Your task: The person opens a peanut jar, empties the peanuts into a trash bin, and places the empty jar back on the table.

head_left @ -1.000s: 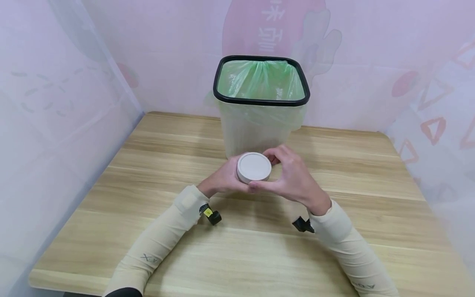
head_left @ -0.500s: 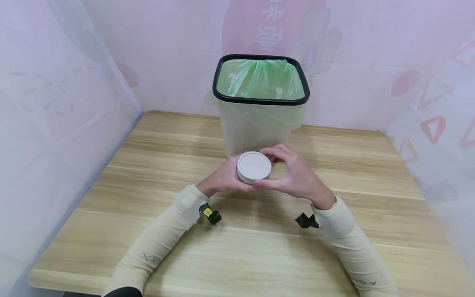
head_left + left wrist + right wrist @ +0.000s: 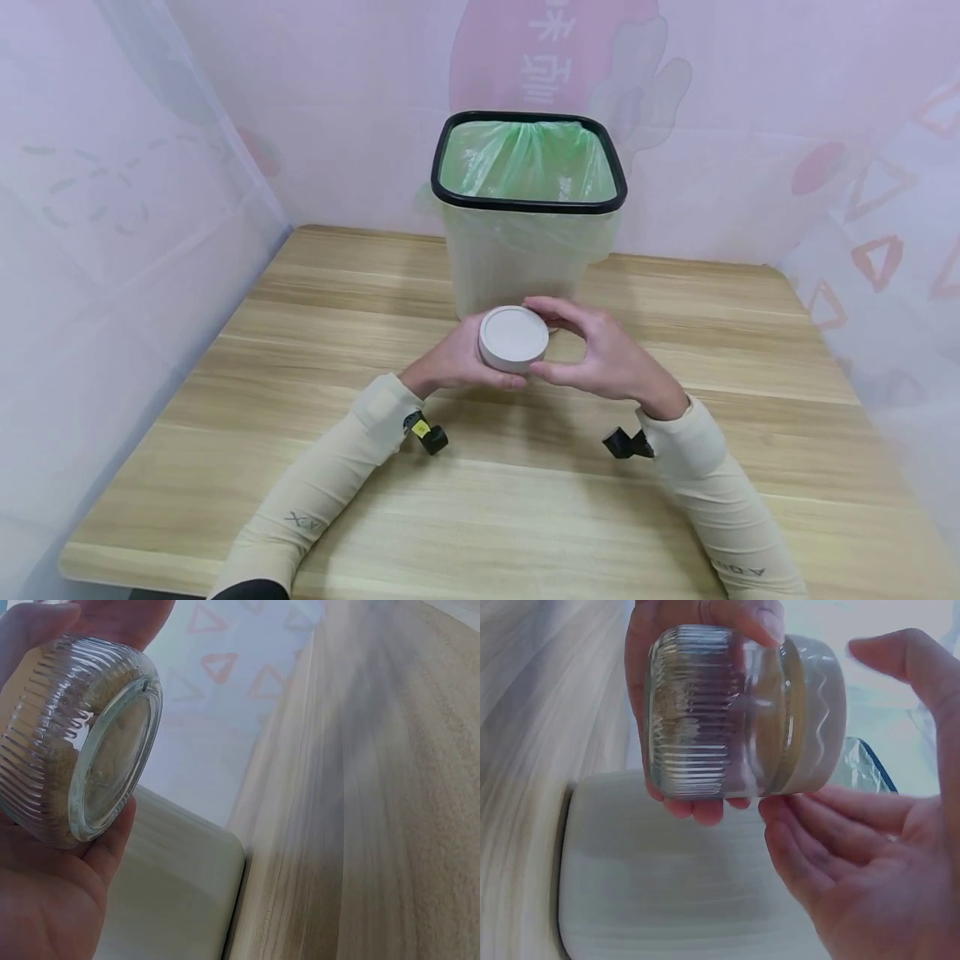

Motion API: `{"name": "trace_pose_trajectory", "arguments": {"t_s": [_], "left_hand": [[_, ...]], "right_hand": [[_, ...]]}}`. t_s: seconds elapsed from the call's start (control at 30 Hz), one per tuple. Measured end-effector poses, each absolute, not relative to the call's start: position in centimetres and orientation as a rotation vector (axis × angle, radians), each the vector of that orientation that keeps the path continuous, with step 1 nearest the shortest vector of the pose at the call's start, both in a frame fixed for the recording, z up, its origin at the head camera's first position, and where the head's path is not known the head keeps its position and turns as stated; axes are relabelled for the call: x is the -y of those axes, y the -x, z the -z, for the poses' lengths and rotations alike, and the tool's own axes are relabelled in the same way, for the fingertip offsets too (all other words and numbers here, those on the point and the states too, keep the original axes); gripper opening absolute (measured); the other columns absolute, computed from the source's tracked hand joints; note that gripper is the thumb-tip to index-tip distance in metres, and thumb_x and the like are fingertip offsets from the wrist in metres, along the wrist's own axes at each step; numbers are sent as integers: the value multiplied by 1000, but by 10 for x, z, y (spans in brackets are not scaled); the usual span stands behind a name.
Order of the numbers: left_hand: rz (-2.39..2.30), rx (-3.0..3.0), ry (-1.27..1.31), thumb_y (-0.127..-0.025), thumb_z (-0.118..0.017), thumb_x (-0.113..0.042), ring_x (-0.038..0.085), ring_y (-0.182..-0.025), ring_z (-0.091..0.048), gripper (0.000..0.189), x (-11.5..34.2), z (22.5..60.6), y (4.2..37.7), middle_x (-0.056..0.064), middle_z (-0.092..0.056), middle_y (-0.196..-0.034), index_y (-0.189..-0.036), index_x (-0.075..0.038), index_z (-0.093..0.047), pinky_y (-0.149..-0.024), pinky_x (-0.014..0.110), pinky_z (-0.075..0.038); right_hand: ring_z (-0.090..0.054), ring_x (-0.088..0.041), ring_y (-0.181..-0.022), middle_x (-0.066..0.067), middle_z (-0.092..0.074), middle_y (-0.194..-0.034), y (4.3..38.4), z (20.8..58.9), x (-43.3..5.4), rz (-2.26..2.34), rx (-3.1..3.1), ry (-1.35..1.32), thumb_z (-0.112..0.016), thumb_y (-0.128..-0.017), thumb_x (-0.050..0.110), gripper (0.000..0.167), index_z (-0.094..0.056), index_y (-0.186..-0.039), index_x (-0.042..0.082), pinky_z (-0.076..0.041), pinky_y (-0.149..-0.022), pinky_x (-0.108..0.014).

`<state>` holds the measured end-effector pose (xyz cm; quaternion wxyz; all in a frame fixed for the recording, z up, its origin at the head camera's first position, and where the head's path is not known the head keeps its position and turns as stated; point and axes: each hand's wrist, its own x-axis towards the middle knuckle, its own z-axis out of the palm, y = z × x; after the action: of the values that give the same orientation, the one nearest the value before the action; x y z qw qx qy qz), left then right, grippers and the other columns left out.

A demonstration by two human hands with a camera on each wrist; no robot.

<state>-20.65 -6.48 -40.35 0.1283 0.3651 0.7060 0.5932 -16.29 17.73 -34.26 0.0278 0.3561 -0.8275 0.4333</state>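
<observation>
A ribbed glass jar with a pale, round lid is held above the table in front of the bin. My left hand grips the glass body, its thumb along the near side and its fingers behind. Through the jar's base, in the left wrist view, something tan and brownish shows. Around the lid's right side, my right hand is spread in a wide C. Its fingertips lie right at the lid's lower side in the right wrist view, while the thumb stands apart from the lid.
Just behind the hands stands a whitish trash bin with a black rim and a green plastic liner. Under everything lies a wood-grain table. Printed pale fabric walls enclose its back and sides.
My right hand has shifted slightly to the right, and its thumb has drawn away from the left thumb and lid edge. The left hand and jar have stayed in place.
</observation>
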Motion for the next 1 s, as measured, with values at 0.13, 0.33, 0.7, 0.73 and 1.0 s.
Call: {"name": "trace_pose_trajectory", "arguments": {"t_s": [0.13,0.33,0.7,0.73,1.0], "left_hand": [[-1728,-2068,-1026,-72,-94,-7,22,-128,-62,85,65,404,206,10,-66,-139,-147,-7,-54,-118,44,-46],[-1737,-2069,-1022,-71,-92,-7,24,-126,-64,83,66,405,207,13,-67,-137,-146,-5,-54,-117,44,-48],[-1722,-2085,-1022,-72,-91,-9,24,-125,-63,84,66,406,207,13,-66,-138,-147,-6,-53,-115,45,-49],[-1721,-2083,-1023,-72,-91,-9,24,-126,-63,84,66,406,207,12,-66,-138,-147,-6,-53,-116,44,-49],[-1731,-2054,-1018,-72,-92,-8,24,-128,-62,85,67,407,209,13,-65,-139,-147,-5,-52,-118,45,-47]], "right_hand": [[-68,-22,-117,-10,-69,-133,158,341,-174,-1201,2566,-997,-93,-80,25,74,-60,-141,0,-56,-108,-43],[-66,-24,-105,-5,-67,-115,152,343,-165,-1005,2544,-861,-99,-70,43,73,-67,-125,6,-58,-95,-40],[-62,-18,-99,-3,-65,-107,154,348,-163,-1022,2548,-836,-101,-67,38,70,-70,-122,7,-54,-87,-33],[-62,-18,-100,-3,-66,-108,155,348,-163,-1038,2554,-842,-101,-68,37,70,-70,-123,8,-55,-89,-33],[-65,-18,-106,-6,-68,-119,159,345,-169,-1132,2573,-916,-98,-74,28,72,-66,-135,5,-59,-98,-39]]}}
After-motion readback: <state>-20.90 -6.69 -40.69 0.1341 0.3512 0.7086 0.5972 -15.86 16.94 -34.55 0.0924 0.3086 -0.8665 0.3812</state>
